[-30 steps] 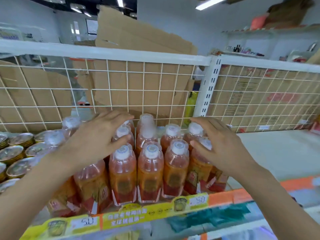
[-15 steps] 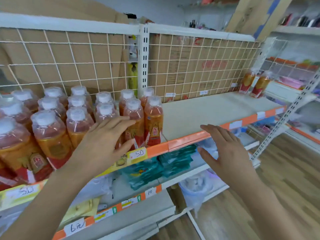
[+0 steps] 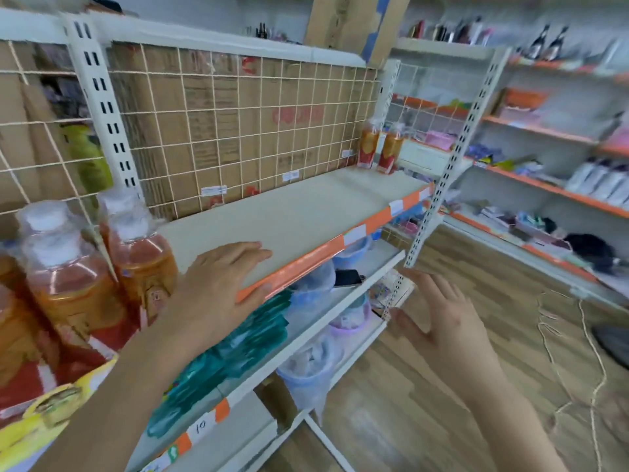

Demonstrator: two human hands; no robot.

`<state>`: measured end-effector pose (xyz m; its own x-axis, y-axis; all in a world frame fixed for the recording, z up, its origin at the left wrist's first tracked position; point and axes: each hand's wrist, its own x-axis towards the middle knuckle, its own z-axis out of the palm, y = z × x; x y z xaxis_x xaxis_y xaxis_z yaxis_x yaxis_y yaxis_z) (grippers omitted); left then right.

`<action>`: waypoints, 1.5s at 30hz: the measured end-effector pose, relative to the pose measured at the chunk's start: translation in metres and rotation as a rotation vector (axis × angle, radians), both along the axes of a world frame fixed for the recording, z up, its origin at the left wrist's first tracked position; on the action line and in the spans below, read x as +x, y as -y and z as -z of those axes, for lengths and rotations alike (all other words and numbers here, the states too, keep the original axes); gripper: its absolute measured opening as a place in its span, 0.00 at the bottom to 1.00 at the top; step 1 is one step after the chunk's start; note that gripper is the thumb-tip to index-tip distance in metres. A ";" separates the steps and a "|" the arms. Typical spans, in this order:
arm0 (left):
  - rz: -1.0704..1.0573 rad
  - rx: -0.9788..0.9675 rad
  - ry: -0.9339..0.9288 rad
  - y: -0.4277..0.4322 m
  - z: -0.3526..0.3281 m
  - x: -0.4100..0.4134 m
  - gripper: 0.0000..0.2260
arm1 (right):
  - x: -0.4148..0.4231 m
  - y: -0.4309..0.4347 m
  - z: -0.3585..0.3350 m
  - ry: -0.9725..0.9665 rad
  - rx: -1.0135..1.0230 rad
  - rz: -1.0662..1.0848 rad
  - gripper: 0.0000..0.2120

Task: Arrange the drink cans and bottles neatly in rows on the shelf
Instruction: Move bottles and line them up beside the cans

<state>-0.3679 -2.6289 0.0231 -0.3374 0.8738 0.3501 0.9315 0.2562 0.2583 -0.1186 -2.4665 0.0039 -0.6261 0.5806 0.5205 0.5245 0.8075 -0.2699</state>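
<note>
Both hands open, apart.
Left hand [image 3: 221, 284] flat on shelf [image 3: 306, 212] edge; right hand [image 3: 439, 318] hovers at 4 o'clock.

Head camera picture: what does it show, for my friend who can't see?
A person's left hand lies flat on a shop shelf, the right hand open in the air. Orange drink bottles crowd the shelf's left end; two bottles stand far right.

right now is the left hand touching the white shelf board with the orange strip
Touching. Head view: left hand on the white shelf board, fingers flat on top, thumb against its orange strip.
</note>
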 end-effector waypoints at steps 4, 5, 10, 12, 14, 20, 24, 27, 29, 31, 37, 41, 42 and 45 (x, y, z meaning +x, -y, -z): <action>0.087 0.024 0.001 -0.062 0.001 -0.014 0.29 | -0.007 -0.040 -0.002 0.020 0.001 0.070 0.25; 0.095 0.039 0.013 -0.075 0.000 -0.017 0.30 | -0.008 -0.049 -0.003 0.028 -0.003 0.085 0.25; 0.116 0.069 0.098 -0.129 0.007 -0.036 0.28 | -0.017 -0.083 0.000 0.026 -0.040 0.157 0.26; 0.100 0.035 0.133 -0.147 0.015 -0.042 0.23 | -0.018 -0.095 0.006 0.037 -0.047 0.186 0.25; 0.094 0.019 0.147 -0.164 0.020 -0.046 0.20 | -0.019 -0.108 0.011 0.035 -0.062 0.209 0.25; 0.063 -0.011 0.099 -0.216 0.026 -0.059 0.17 | -0.024 -0.165 0.016 -0.013 -0.079 0.233 0.23; 0.019 -0.011 0.077 -0.260 0.026 -0.064 0.17 | -0.026 -0.221 0.019 -0.010 -0.091 0.227 0.25; -0.022 0.031 0.064 -0.299 0.023 -0.064 0.17 | -0.026 -0.275 0.020 0.004 -0.091 0.224 0.24; -0.041 0.044 0.062 -0.327 0.023 -0.061 0.18 | -0.024 -0.314 0.018 0.020 -0.077 0.217 0.23; -0.071 0.045 0.056 -0.356 0.023 -0.057 0.16 | -0.022 -0.353 0.016 0.017 -0.076 0.198 0.22; -0.147 0.053 0.055 -0.432 0.023 -0.046 0.16 | -0.017 -0.450 0.004 0.008 -0.080 0.117 0.22; -0.166 0.009 0.038 -0.469 0.033 -0.042 0.16 | -0.017 -0.499 0.005 0.009 -0.102 0.091 0.24; -0.178 0.000 0.041 -0.478 0.033 -0.042 0.15 | -0.018 -0.509 0.005 0.003 -0.111 0.079 0.23; -0.210 -0.004 0.066 -0.506 0.033 -0.047 0.17 | -0.028 -0.543 0.008 0.012 -0.101 0.043 0.21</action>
